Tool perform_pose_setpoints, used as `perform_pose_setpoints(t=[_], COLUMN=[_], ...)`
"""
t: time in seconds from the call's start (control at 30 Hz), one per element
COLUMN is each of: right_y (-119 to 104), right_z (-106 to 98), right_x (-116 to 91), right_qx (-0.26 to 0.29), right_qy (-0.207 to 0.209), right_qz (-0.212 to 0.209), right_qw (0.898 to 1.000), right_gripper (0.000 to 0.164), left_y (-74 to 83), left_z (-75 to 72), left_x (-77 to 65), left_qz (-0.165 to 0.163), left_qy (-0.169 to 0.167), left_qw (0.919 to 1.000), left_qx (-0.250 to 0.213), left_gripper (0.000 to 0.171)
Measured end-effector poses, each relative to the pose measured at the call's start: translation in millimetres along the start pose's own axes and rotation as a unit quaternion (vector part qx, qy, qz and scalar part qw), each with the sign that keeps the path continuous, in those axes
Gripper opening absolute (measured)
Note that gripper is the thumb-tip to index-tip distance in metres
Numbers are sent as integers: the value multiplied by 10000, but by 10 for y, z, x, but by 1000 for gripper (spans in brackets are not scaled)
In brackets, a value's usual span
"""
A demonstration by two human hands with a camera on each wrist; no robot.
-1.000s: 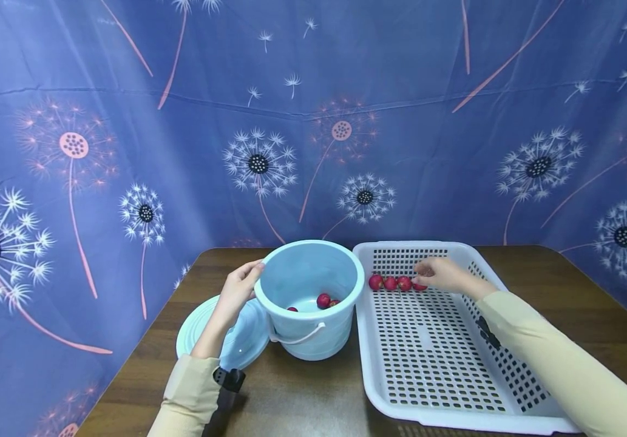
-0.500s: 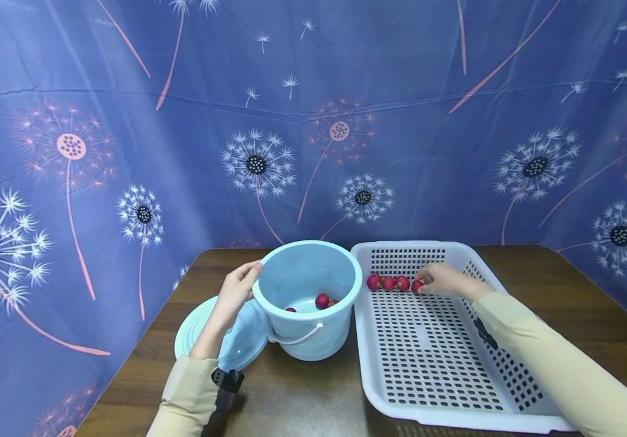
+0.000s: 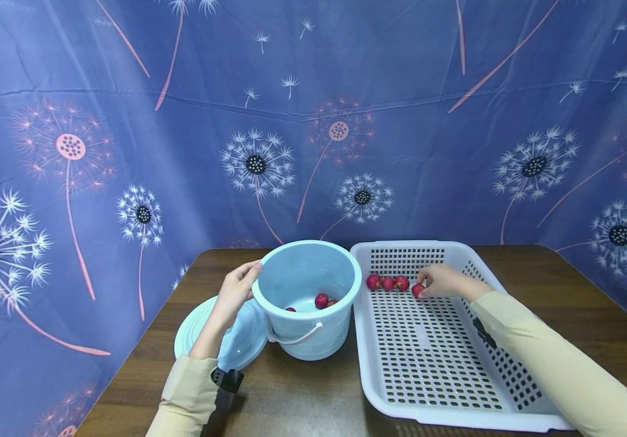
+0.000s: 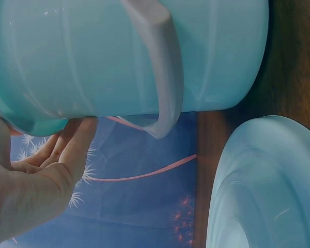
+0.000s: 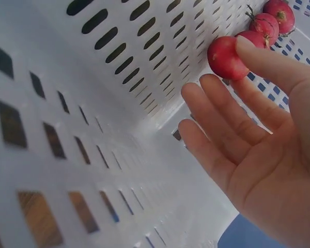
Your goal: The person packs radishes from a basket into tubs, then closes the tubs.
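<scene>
My left hand (image 3: 239, 285) grips the rim of the light blue bucket (image 3: 313, 347) on its left side, fingers against the outside wall in the left wrist view. Inside the bucket lie a few red radishes (image 3: 321, 301), partly hidden by the near wall. My right hand (image 3: 444, 282) reaches into the white perforated basket (image 3: 365, 364). Between thumb and index finger it pinches a round red radish (image 5: 225, 58), while its other fingers are spread. Three more radishes (image 3: 388, 283) sit in a row to the left of it, along the basket's far end.
A light blue round lid (image 3: 253, 340) lies on the wooden table (image 3: 302, 400) left of the bucket. The bucket's pale handle (image 3: 299, 338) hangs down in front. The basket stands close against the bucket's right side. A blue patterned cloth (image 3: 313, 182) hangs behind.
My right hand has closed its thumb and index finger on the end radish and shifted it slightly toward me, out of the row. The left hand stays at the bucket rim.
</scene>
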State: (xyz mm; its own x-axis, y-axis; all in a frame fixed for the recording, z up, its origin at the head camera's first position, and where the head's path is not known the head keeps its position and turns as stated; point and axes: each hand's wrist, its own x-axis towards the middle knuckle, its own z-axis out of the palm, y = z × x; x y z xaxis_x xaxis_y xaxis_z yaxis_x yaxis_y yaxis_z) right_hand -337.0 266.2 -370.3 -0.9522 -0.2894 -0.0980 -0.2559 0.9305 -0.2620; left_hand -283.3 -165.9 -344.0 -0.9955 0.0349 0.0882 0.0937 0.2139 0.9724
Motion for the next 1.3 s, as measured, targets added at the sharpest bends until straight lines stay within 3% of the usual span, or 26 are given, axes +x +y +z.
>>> perform_pose_setpoints(t=[0.57, 0.77, 1.03, 1.3], right_y=[-75, -69, -42, -108], right_z=[-7, 6, -31, -181], right_x=[-8, -7, 9, -29], right_qx=[25, 54, 306, 385], right_qy=[-70, -61, 184, 359], right_qz=[-178, -104, -187, -384], right_qw=[9998, 9999, 9992, 9979], right_gripper=[38, 35, 29, 35], left_y=[0, -9, -20, -7], left_z=[-12, -12, -6, -7], left_x=[-7, -6, 1, -14], left_qz=[34, 62, 73, 87], left_qy=[-11, -43, -54, 3], left_qw=[10000, 9999, 9999, 9999], left_qx=[-72, -100, -99, -142], left_gripper=[48, 47, 48, 47])
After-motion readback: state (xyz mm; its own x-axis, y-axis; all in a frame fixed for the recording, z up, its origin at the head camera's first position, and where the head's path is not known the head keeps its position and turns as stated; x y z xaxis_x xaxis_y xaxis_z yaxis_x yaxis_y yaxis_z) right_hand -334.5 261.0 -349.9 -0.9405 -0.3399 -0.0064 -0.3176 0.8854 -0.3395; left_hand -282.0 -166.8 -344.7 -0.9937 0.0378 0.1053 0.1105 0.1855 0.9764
